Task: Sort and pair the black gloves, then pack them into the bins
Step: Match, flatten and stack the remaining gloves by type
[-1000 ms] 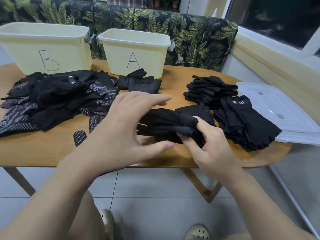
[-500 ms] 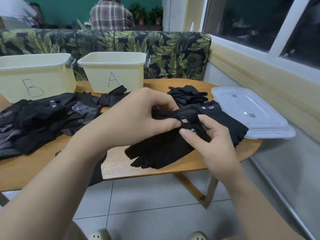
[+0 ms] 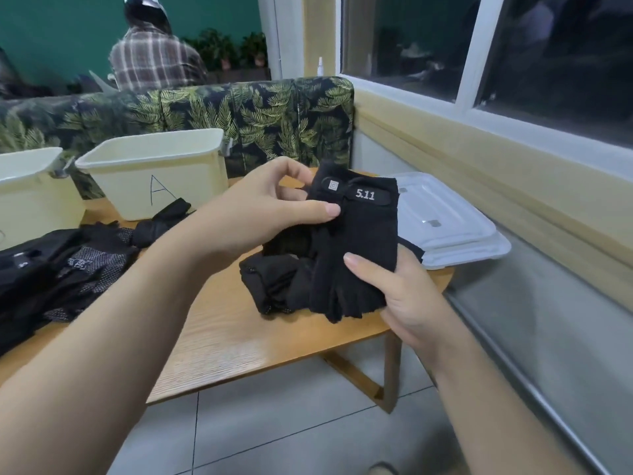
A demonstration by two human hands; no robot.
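I hold a black fingerless glove (image 3: 359, 248) marked "5.11" upright above the table's right end. My left hand (image 3: 260, 214) pinches its cuff edge between thumb and fingers. My right hand (image 3: 400, 289) grips its lower part from the right, thumb across the front. Under it a small heap of black gloves (image 3: 274, 286) lies on the wooden table (image 3: 239, 341). A large pile of black and dotted gloves (image 3: 61, 269) covers the left side. The cream bin marked A (image 3: 154, 173) stands at the back, with a second cream bin (image 3: 30, 190) to its left.
Two stacked clear plastic lids (image 3: 448, 228) lie at the table's right end. A leaf-patterned sofa back (image 3: 212, 111) runs behind the bins, and a person in a plaid shirt (image 3: 154, 63) sits beyond it. A window wall (image 3: 479, 138) closes the right side.
Both hands have lifted the glove off the table and turned it upright with its label facing me. My view has swung up and to the right.
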